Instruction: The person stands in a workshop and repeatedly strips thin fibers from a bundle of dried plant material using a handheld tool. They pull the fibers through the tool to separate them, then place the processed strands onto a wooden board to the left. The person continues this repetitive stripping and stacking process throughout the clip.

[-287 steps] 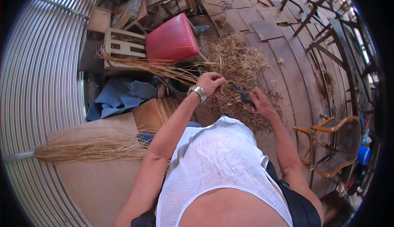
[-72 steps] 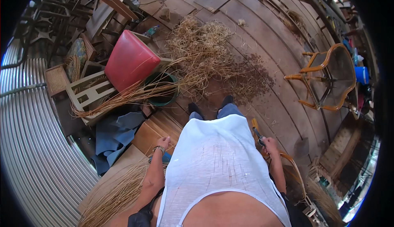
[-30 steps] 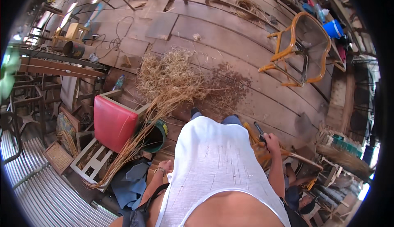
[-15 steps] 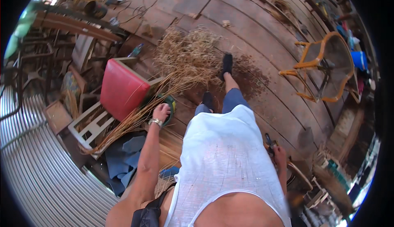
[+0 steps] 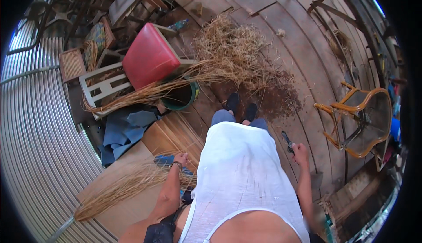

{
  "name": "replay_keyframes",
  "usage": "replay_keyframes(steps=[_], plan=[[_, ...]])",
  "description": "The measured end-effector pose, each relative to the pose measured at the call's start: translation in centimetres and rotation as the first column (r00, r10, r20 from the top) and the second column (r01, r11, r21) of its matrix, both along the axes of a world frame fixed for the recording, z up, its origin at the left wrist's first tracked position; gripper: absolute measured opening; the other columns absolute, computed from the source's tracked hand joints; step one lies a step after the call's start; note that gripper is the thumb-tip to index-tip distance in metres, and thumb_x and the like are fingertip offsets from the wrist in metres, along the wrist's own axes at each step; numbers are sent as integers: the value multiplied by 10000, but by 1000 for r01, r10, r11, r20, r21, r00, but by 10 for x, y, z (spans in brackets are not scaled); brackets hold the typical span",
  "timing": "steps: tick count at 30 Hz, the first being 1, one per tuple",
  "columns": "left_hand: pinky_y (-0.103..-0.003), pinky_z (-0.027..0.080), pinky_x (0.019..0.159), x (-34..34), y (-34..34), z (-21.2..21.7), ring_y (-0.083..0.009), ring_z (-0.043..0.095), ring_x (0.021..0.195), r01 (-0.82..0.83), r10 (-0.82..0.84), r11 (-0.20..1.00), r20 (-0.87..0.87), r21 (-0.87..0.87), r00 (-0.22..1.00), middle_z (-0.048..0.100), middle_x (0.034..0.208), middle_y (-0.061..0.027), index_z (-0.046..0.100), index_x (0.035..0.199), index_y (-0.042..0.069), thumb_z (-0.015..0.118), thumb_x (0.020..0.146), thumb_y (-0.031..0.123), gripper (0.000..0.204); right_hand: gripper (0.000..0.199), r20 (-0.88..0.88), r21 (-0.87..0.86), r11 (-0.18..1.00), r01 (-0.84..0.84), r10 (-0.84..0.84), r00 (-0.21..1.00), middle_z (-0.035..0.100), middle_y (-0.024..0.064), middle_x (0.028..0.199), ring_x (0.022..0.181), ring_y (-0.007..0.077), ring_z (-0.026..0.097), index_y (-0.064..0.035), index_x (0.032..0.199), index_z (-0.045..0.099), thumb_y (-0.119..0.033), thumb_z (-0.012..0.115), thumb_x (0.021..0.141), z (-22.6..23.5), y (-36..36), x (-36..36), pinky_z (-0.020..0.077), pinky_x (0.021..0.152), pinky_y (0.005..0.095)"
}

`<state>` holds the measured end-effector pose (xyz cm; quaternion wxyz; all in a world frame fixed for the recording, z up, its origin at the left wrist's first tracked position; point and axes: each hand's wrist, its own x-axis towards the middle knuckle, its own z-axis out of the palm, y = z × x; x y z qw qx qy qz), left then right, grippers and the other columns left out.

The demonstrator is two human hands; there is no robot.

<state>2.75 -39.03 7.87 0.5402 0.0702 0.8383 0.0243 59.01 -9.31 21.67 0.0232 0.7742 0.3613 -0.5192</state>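
Observation:
My left hand (image 5: 181,158) hangs above a wooden board (image 5: 172,133), its fingers loosely bent and nothing visible in them. Below and beside it, a bundle of dry straw-like strips (image 5: 118,192) lies across a flat light-brown sheet. My right hand (image 5: 301,154) is closed around a small dark hand tool (image 5: 288,141) that points forward; its exact kind is too small to tell. Ahead on the left, a second bundle of long strips (image 5: 145,94) rests across a tipped chair with a red seat (image 5: 151,58) and over a dark green bucket (image 5: 193,95).
A tangled pile of dry strips (image 5: 233,45) covers the plank floor (image 5: 281,23) ahead of my feet. On the right stands a rattan-framed chair (image 5: 365,106). Blue cloth (image 5: 125,126) and corrugated metal sheet (image 5: 39,124) are on the left.
I have moved back from the pile, and my feet are now close together. My left hand has left the strips by the bucket. My right hand with the tool has come further into view.

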Motion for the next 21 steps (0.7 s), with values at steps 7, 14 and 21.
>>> replay_keyframes(steps=[7, 14, 21], plan=[[-295, 524, 708, 45, 54, 16, -140, 658, 810, 82, -81, 992, -15, 95, 997, 692, 899, -79, 621, 1103, -14, 603, 914, 324, 387, 291, 14, -170, 984, -51, 54, 998, 529, 66, 529, 359, 135, 460, -43, 835, 527, -316, 555, 933, -45, -51, 47, 338, 326, 297], [-304, 523, 656, 47, 134, -80, -148, 644, 720, 77, -109, 960, 105, 268, 988, 683, 888, -86, 635, 1073, 8, 594, 915, 311, 344, 307, 114, -451, 892, 34, 20, 993, 513, 57, 509, 358, 137, 459, -45, 816, 550, -324, 533, 943, -56, -161, 76, 325, 320, 294], [-320, 521, 686, 31, 173, -258, -168, 661, 734, 259, -255, 931, -49, 256, 966, 697, 832, -73, 666, 983, 37, 625, 878, 290, 276, 288, 146, -540, 814, 216, -162, 976, 519, 48, 532, 342, 137, 430, -57, 773, 540, -281, 547, 952, -60, -235, 39, 310, 308, 278]])
